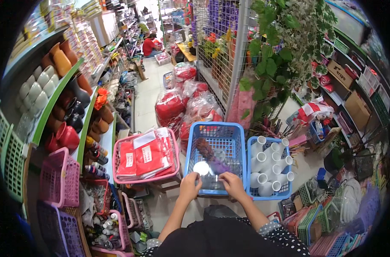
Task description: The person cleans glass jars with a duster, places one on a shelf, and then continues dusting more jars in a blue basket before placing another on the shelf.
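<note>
A sheet of clear plastic [210, 182] stretches between my two hands over the near end of a blue basket [240, 150]. Its left side shows a bright glare. My left hand [189, 185] is closed on one edge, thumb and fingers pinched together. At the opposite edge, my right hand [231, 185] pinches the plastic as well. Inside the basket lie a reddish-brown bunch [203, 149] and a purple bunch [219, 166], both looking like artificial flowers, with clear plastic around them.
Left of the blue basket, a pink basket [176, 165] holds red and white packets. To the right, another blue basket [285, 195] carries several white vases [272, 169]. Bagged red goods [171, 105] stand behind. Shelves flank both sides. A person in red [150, 46] sits far down the aisle.
</note>
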Demonstrator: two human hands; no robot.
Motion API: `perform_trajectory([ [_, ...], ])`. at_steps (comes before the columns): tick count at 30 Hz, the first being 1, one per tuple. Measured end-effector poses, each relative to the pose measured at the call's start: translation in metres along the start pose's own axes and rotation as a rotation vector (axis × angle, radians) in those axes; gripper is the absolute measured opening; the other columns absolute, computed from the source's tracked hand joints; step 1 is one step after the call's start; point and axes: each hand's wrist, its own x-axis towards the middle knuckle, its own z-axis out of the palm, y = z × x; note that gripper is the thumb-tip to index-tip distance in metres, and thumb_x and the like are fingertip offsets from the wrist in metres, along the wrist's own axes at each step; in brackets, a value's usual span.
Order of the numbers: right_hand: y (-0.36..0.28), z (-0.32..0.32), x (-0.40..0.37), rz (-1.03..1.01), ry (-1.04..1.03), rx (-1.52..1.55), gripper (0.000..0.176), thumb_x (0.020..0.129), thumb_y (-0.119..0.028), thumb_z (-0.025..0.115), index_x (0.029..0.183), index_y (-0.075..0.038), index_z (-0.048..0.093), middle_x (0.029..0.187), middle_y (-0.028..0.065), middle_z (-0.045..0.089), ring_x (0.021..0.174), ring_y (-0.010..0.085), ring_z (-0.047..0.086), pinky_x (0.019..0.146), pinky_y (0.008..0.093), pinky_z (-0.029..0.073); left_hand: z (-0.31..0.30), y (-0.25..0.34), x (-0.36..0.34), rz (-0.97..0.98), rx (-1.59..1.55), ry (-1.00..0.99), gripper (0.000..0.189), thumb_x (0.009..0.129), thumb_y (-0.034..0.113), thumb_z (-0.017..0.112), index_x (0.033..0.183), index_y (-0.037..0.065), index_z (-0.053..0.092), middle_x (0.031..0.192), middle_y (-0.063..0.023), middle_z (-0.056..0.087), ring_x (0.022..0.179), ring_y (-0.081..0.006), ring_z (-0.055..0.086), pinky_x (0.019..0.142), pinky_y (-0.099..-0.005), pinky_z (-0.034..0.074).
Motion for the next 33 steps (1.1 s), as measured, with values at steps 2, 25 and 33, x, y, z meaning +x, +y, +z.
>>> perform_trajectory([
  [2, 0.021, 0.002, 0.022, 0.117, -0.033, 0.053, 0.011, 0.082, -0.014, 0.058, 0.087, -0.004, 0.061, 0.085, 0.0111, 0.062, 0.08, 0.0307, 0.06, 0.069, 0.0386, 0.047, 0.032, -0.02, 0.025, -0.195, -0.069, -0.032, 0.015, 0.076, 0.012, 0.063, 0.085, 0.003, 0.055, 0.082, -0.0142, 0.059, 0.081, -0.0303, 0.058, 0.075, -0.039, 0.044],
  [25, 0.23, 0.101, 0.144, 0.644, -0.278, -0.231, 0.052, 0.073, -0.024, 0.071, 0.111, 0.003, 0.048, 0.107, 0.026, 0.056, 0.099, 0.042, 0.056, 0.085, 0.0463, 0.047, 0.211, -0.126, 0.108, -0.549, -0.143, -0.099, 0.07, 0.075, 0.009, 0.061, 0.125, -0.015, 0.017, 0.122, -0.0369, 0.024, 0.113, -0.05, 0.033, 0.099, -0.0457, 0.033],
  [33, 0.192, 0.058, 0.14, 0.564, -0.057, -0.21, 0.052, 0.068, -0.027, 0.076, 0.108, 0.003, 0.06, 0.106, 0.0251, 0.057, 0.098, 0.039, 0.057, 0.084, 0.041, 0.047, 0.174, -0.11, 0.107, -0.559, -0.199, -0.171, 0.088, 0.076, 0.027, 0.067, 0.134, -0.014, 0.015, 0.13, -0.0351, 0.023, 0.12, -0.048, 0.031, 0.103, -0.0435, 0.03],
])
